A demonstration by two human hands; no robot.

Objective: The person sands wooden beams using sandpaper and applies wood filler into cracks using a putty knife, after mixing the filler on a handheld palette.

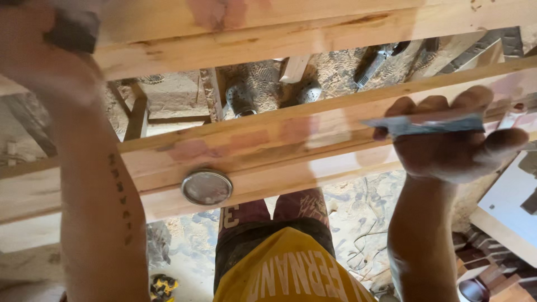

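Head view: right hand [447, 140] presses a flat metal strip [425, 125] against wooden beam [268, 140].

Count, head view, as I read it from my station:

Hands: 2. Left hand [39, 56], blurred at the top left corner; right hand [453, 140]

Thin grey flat piece [425, 126] in the right hand's fingers: 1

Wooden beams running across the view: 3 that I can separate, namely upper beam [291, 33], middle beam [268, 142] and lower beam [291, 182]; the edges between them are partly hard to tell

Round metal disc [206, 187] on the lower beam: 1

Shoes [240, 99] seen on the sandy floor through the gap: 2

Yellow-and-black tool [163, 287] on the floor, bottom edge: 1
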